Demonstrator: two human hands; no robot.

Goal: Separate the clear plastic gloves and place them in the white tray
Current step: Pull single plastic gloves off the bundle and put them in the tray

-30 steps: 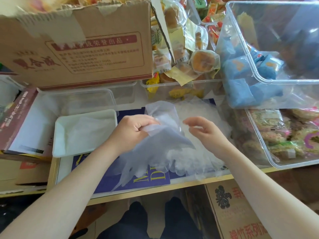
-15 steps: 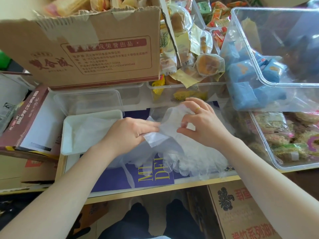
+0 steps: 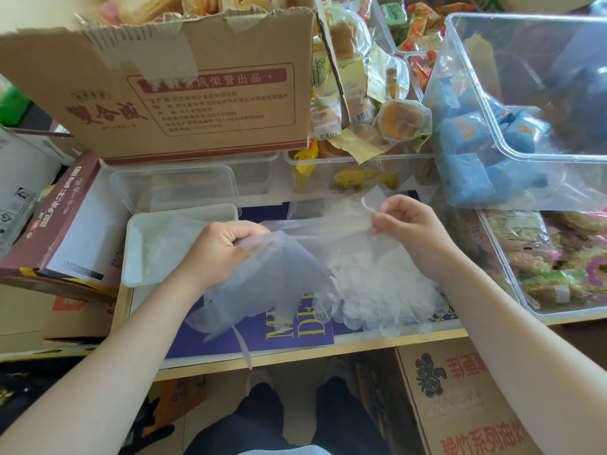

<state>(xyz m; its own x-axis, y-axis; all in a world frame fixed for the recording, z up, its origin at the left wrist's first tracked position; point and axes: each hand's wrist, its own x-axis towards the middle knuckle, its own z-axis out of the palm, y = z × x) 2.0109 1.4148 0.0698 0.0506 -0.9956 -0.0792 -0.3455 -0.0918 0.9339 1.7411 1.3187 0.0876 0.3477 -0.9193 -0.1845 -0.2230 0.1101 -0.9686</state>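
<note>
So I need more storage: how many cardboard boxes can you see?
3. A big open cardboard box of snacks at the back left, a printed box under the table at right, and another under the left; more may be hidden.

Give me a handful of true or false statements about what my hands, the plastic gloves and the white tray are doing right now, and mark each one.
1. The left hand grips a clear plastic glove. True.
2. The right hand is flat on the table, holding nothing. False: it is raised, pinching the glove's cuff edge.
3. The white tray sits left of the left hand. True.
4. The white tray holds wrapped snack cakes. False: only thin clear plastic sheeting shows in it.
5. A pile of clear gloves lies below the right hand. True.
6. The cardboard box stands right of the clear bin. False: it stands at the back left.
</note>
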